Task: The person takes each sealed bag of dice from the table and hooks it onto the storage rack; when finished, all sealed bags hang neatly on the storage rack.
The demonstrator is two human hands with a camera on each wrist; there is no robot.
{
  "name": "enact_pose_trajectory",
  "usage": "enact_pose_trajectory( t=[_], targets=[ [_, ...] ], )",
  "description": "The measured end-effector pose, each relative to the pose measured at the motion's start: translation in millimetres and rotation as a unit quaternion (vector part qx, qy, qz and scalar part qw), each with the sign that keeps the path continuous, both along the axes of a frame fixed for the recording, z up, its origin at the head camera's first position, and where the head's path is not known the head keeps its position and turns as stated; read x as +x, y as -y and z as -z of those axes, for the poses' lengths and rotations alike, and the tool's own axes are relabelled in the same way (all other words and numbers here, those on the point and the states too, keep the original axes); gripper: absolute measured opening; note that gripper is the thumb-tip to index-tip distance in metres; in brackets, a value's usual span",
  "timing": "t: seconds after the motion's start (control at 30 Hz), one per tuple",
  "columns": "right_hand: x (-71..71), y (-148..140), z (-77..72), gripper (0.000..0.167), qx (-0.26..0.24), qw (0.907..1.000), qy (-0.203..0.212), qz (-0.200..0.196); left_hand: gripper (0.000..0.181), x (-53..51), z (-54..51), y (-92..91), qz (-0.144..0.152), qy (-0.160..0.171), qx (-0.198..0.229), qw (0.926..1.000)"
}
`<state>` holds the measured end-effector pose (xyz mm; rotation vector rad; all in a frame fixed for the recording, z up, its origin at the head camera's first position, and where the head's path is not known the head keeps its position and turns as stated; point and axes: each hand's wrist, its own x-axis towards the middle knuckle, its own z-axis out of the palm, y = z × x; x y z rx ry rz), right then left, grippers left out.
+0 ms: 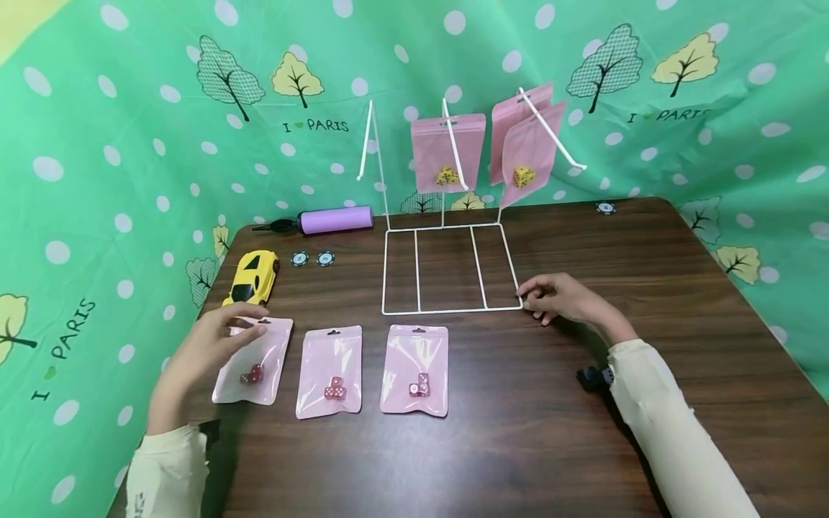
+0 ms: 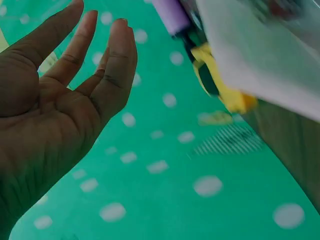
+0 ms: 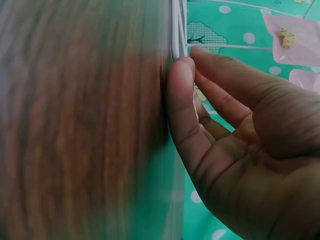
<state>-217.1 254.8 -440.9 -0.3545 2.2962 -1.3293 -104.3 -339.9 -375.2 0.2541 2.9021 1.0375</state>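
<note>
Green cloth (image 1: 162, 144) with white dots rises behind the table (image 1: 492, 446) and along its left edge, and "I PARIS" can be read on it in several places, with a small heart between the two words. The left hand (image 1: 216, 338) is over the left bag (image 1: 277, 360), which lies near the left edge of the table; its fingers (image 2: 119, 75) are loosely spread, well apart from one another, and they grasp nothing. The yellow car (image 1: 255, 275) is just beyond this hand. The right hand (image 1: 562, 298) has the thumb and forefinger brought together, and they pinch the front right corner of the white rack (image 1: 453, 311), which stands toward the far edge of the table. From the rack hang pink bags, one on the middle hook (image 1: 430, 151) and two on the right hook; yellow dice (image 1: 446, 175) show in them. On the table, the middle bag (image 1: 329, 352) and the right bag (image 1: 416, 352) lie flat beside the left bag, and all three contain red dice (image 1: 334, 388). Two chips (image 1: 313, 258) lie near the purple pump (image 1: 337, 220) at the far left corner; their marks are too small to read.
</note>
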Motion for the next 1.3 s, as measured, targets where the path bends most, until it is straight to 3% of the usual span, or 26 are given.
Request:
enact_pose_trajectory(
  t=[0.27, 0.47, 0.6, 0.77, 0.97, 1.3],
  targets=[
    [2.6, 6.3, 0.3, 0.025, 0.019, 0.9997, -0.013, -0.001, 0.034, 12.9, 18.8, 36.7, -0.079, 0.049, -0.005, 0.9957],
    [3.0, 14.6, 0.7, 0.022, 0.034, 0.9992, -0.02, 0.006, 0.04, 23.1, 37.9, 53.6, -0.11, 0.099, -0.045, 0.988],
    [2.1, 17.0, 0.8, 0.02, 0.045, 0.9986, -0.017, 0.021, 0.041, 25.4, 46.0, 55.6, -0.128, 0.131, -0.02, 0.983],
    [1.4, 15.9, 1.5, 0.02, 0.045, 0.9986, -0.014, 0.026, 0.039, 25.2, 48.3, 53.4, -0.138, 0.162, 0.008, 0.9771],
    [2.7, 11.5, 2.3, 0.02, 0.039, 0.9986, -0.029, 0.021, 0.032, 24.2, 48.7, 50.6, -0.138, 0.172, 0.026, 0.975],
    [3.1, 9.9, 7.5, 0.022, 0.036, 0.9989, -0.024, 0.02, 0.034, 27.6, 46.8, 46.2, -0.148, 0.218, 0.081, 0.9611]
  ],
)
